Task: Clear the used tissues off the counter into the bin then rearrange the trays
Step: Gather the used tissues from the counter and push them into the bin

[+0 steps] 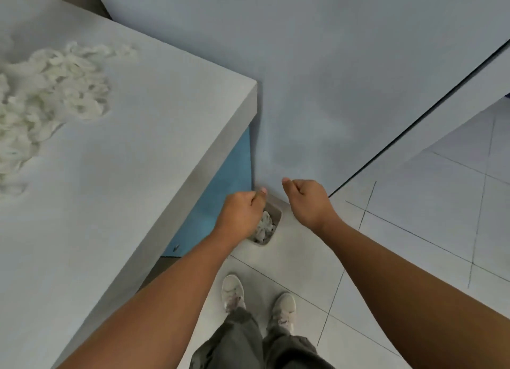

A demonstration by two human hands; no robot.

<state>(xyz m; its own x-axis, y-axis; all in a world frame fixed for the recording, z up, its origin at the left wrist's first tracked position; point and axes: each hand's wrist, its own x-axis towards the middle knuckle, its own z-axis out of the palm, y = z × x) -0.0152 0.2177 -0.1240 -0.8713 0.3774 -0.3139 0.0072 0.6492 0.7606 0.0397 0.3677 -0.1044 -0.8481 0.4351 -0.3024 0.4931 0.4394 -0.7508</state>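
Observation:
A small grey bin (276, 222) stands on the floor at the counter's corner, with crumpled white tissues (265, 226) inside it. My left hand (242, 211) hovers over the bin's left side, fingers curled shut, nothing visible in it. My right hand (307, 200) is just right of the bin, also curled shut with nothing in it. On the grey counter (124, 161) at the left lies a large pile of white tissues (47, 90). No trays are in view.
The counter's corner juts out above a blue cabinet front (220, 197). A pale wall (317, 79) rises behind the bin. White floor tiles (414, 244) spread to the right. My feet in white shoes (233, 292) stand below the bin.

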